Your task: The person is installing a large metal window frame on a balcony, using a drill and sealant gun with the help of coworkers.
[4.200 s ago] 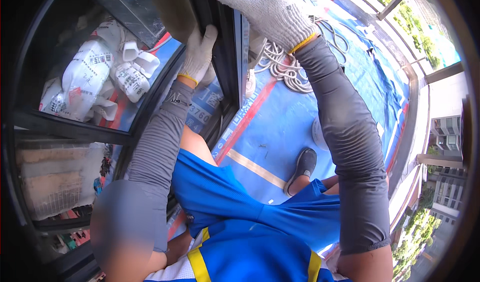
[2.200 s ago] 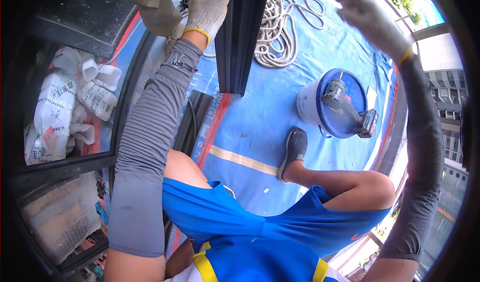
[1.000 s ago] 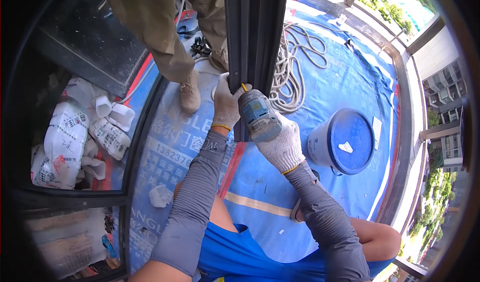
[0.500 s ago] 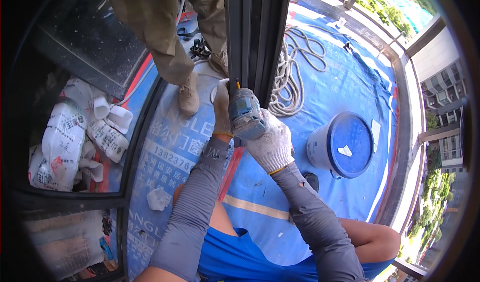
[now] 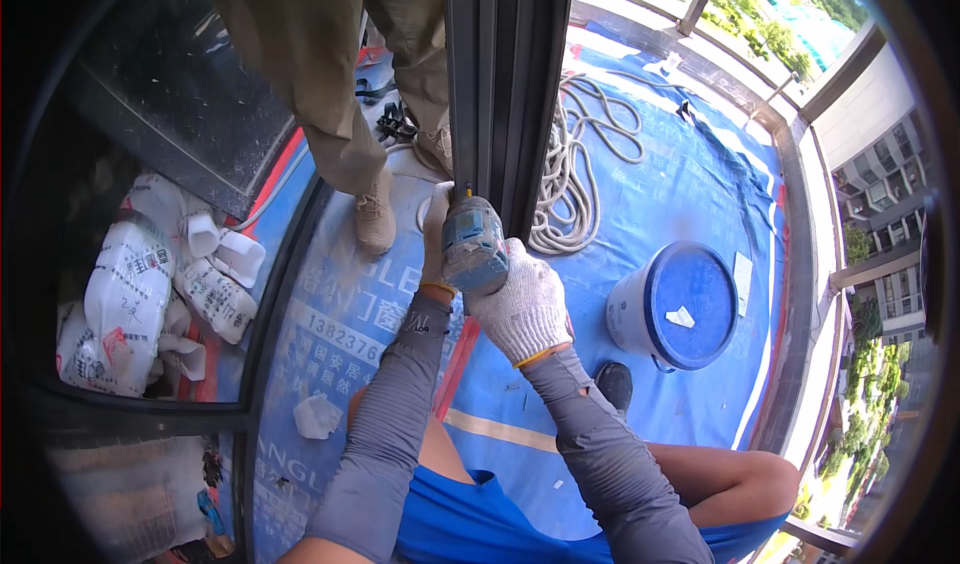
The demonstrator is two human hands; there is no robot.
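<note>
Power driver held at the foot of a dark frame post, its handle and one glove mostly out of sight

Nearest to us, blue shorts (image 5: 480,519) and a bare knee (image 5: 745,479) were cut off by the lower edge, and grey sleeves (image 5: 375,414) covered both forearms. We saw the gloved right hand (image 5: 525,306) closed around the power driver (image 5: 475,246), though its handle and most of the curled fingers were hidden beneath. The gloved left hand (image 5: 436,234) was just left of the tool, largely covered by it; we could not tell whether it gripped anything. The driver lay in front of the lower part of the dark post (image 5: 508,84), its yellow tip toward the metal, and we could not make out whether the tip touched. The post's top ran out of view.

To the right, a dark shoe (image 5: 613,386) showed only in part past the right sleeve, near a bucket with a blue lid (image 5: 692,304) that bore a white scrap. On the left, behind glass, we found white wrapped bundles (image 5: 128,282), their farther parts lost in shadow. Beyond the hands, another person's trousered legs (image 5: 325,74) were cut off above, one boot partly hidden by the post. Coiled rope (image 5: 570,199) lay on the blue sheet (image 5: 680,174), some loops behind the post. Farthest off, we saw bright greenery and buildings (image 5: 885,184), bent at the rim
</note>
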